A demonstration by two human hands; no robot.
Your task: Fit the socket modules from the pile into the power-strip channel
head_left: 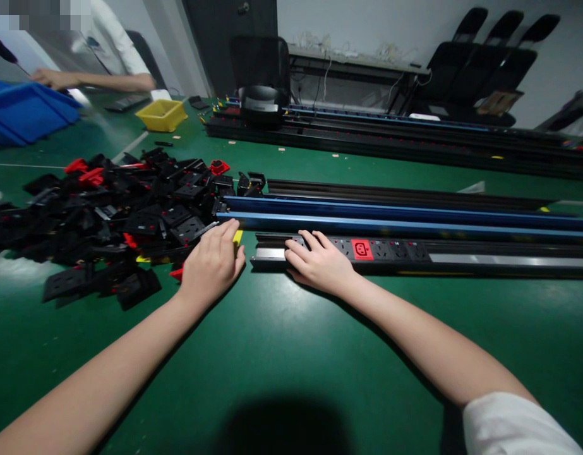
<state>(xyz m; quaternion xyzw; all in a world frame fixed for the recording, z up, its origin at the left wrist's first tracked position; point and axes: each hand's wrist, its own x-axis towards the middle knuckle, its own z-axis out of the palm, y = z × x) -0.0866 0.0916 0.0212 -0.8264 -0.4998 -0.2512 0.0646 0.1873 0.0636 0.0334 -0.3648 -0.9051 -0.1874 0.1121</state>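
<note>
A long black power strip rail (462, 259) lies across the green table in front of me, with several black socket modules and one red socket module (362, 249) set into its left part. My right hand (317, 262) rests on the rail's left end, fingers curled over a black socket there. My left hand (210, 262) sits at the right edge of a big pile of loose black and red socket modules (115, 215), fingers curled around a piece with a yellow part (237, 237).
Blue and black rails (414, 212) lie just behind the near one, and more long rails (414, 139) at the table's back. A yellow bin (162, 114) and blue crates (26, 110) stand far left, where another person's arm (92, 80) rests. Black chairs line the back wall.
</note>
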